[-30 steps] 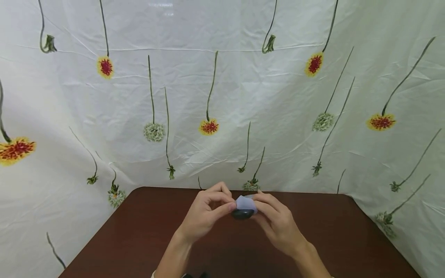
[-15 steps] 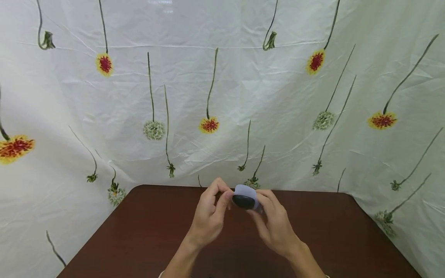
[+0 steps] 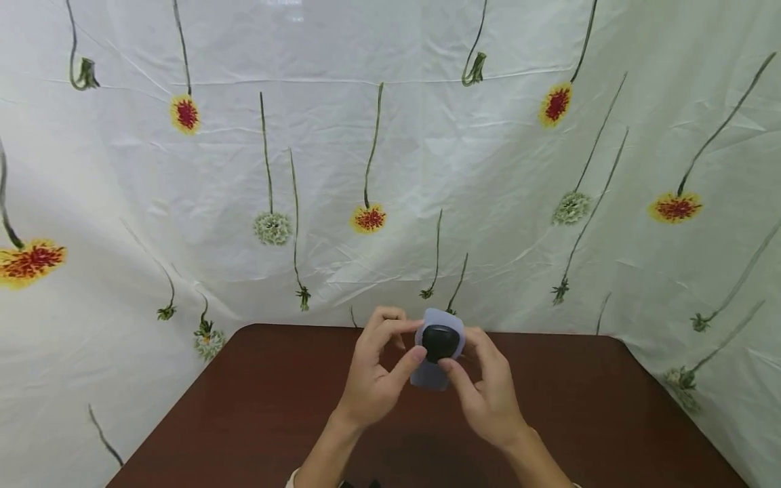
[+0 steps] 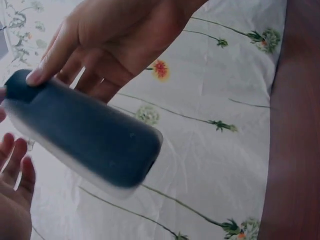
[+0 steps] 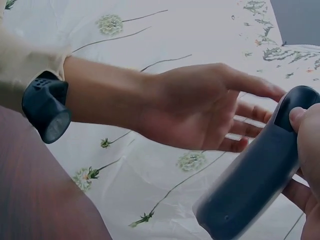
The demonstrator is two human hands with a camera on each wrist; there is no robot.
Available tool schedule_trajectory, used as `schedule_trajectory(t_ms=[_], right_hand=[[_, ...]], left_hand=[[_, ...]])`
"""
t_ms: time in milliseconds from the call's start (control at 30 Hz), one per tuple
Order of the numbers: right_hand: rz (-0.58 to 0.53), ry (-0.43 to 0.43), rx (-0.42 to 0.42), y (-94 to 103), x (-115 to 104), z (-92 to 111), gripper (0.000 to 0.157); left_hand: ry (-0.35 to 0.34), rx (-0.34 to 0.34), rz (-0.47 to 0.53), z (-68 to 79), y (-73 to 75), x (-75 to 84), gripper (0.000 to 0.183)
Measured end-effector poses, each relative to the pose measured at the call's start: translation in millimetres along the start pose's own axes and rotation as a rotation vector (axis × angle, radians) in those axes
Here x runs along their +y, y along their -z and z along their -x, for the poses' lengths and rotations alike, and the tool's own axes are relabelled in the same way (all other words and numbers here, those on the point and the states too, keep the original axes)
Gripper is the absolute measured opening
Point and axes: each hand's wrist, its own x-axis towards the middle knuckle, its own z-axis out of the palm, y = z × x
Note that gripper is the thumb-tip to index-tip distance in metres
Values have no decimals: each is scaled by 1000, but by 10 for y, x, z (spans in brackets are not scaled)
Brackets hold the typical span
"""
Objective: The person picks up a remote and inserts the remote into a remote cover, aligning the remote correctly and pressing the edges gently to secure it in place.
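Between both hands, above the table, is a long, rounded dark object (image 3: 441, 343) in a translucent, bluish sleeve-like cover (image 3: 429, 377). Its black end faces the head camera, framed by the cover's edge. My left hand (image 3: 373, 379) pinches the near-left rim with thumb and index finger. My right hand (image 3: 488, 390) grips the other side, thumb at the lower front and fingers behind. In the left wrist view the dark body (image 4: 95, 135) shows through the cover, and the right thumb presses its bare end. The right wrist view shows the same body (image 5: 250, 180) slanting downward.
A dark reddish-brown table (image 3: 256, 420) lies under the hands. Behind it hangs a white cloth (image 3: 317, 176) printed with flowers. The left wrist carries a black camera (image 5: 50, 107) beside a pale sleeve (image 5: 30, 65).
The object has been raised and tilted so its black end faces the head camera more fully. The cover now shows below it. The left thumb and index finger have spread along its rim.
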Motion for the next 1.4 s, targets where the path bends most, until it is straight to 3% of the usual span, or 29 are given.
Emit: schedule_trajectory(t_ms=[133,233,333,467,600,733,933,1133,1267,1400], right_hand=[[-66,-79,15,63,-33,-8,40],[-74,-103,12,67,-44,-16,43],[-49,-116,36,51,-41,-17,48],[18,-93,143,52,-41,-24,55],[86,-53,194,98,-70,-44,51],[95,-88,145,172,-125,-70,44],[-21,-273,4,323,-215,-103,29],[-86,-267,-125,485,-220,-126,28],[-51,-306,-138,541,-221,-137,27],[5,-418,-66,506,-243,-156,17]], left_hand=[[127,-79,110,17,-3,-41,42],[176,-98,145,28,-7,-59,43],[171,-90,149,40,1,-69,35],[174,-83,141,51,6,-71,30],[193,-93,161,57,-13,-70,31],[165,-108,209,56,-33,-79,34],[174,-136,285,62,-39,-71,29],[170,-158,301,63,-56,-67,26],[128,-157,252,58,-73,-73,29],[68,-151,152,53,-83,-79,30]])
